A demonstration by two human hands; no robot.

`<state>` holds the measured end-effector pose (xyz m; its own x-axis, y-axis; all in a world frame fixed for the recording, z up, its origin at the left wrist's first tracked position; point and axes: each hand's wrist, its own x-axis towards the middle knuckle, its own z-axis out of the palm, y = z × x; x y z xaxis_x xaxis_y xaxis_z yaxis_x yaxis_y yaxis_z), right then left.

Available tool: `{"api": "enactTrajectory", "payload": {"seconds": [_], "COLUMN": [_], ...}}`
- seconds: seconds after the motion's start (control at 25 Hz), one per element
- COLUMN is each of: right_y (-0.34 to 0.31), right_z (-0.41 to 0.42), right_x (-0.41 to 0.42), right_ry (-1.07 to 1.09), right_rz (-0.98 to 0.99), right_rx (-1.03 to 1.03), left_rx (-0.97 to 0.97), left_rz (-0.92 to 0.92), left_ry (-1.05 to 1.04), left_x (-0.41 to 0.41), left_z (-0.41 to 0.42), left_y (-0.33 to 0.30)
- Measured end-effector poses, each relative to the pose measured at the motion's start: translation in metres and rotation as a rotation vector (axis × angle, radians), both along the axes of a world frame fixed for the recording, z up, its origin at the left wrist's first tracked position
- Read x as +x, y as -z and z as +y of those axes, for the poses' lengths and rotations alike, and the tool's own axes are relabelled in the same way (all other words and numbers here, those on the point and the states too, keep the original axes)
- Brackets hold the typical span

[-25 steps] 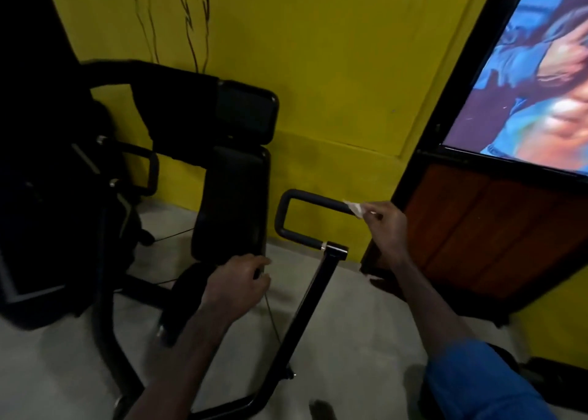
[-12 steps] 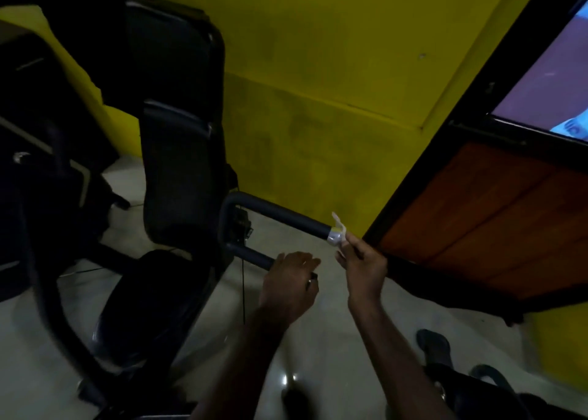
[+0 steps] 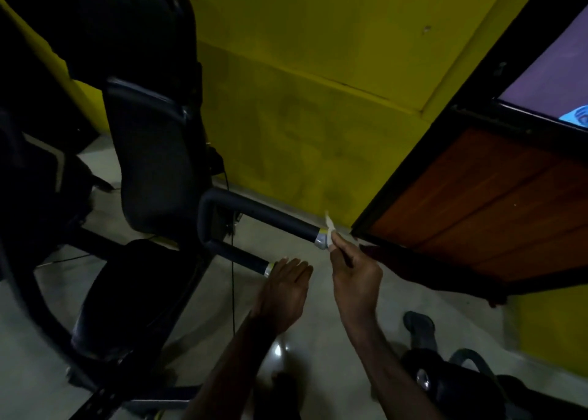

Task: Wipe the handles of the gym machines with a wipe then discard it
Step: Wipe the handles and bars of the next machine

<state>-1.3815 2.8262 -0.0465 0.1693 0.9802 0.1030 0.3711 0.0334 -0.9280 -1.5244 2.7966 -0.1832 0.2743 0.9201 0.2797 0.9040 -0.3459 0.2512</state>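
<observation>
Wipe [image 3: 329,225] touches handle [image 3: 270,217] before yellow wall [image 3: 318,69].

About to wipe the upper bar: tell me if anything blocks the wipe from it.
Nothing visible does. The right hand pinches the wipe right at the metal end of the upper bar; the left hand sits at the lower bar's end.

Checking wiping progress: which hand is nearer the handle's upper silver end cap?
Right. The right hand holds the wipe against the cap; the left hand sits lower, at the other bar's end.
</observation>
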Motion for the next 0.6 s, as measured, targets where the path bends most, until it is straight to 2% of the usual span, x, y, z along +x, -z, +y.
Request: {"api": "enactTrajectory", "payload": {"seconds": [0.08,0.12,0.2,0.28,0.4,0.52,0.6], "right_y": [-0.007,-0.009,-0.013,-0.019,-0.017,0.0,0.005], "right_z": [0.019,0.034,0.064,0.088,0.102,0.098,0.093], "right_x": [0.011,0.018,0.031,0.035,0.032,0.028,0.029], "right_ry": [-0.142,-0.258,-0.484,-0.579,-0.526,-0.392,-0.366], "right_rz": [-0.195,-0.232,-0.167,0.051,0.459,0.812,0.883], "right_rx": [0.089,0.092,-0.026,-0.336,-0.73,-0.988,-1.08], "left_rx": [0.011,0.027,0.059,0.092,0.08,0.068,0.057], "left_rz": [0.001,0.002,-0.002,-0.008,-0.014,-0.038,-0.058], "left_ry": [-0.011,-0.021,-0.044,-0.054,-0.091,-0.171,-0.248], "left_x": [0.001,0.001,0.002,0.003,0.007,0.011,0.018], "left_z": [0.0,-0.001,-0.002,-0.002,-0.012,-0.021,-0.025], "left_y": [0.0,0.003,0.005,0.005,0.0,-0.004,-0.003]}}
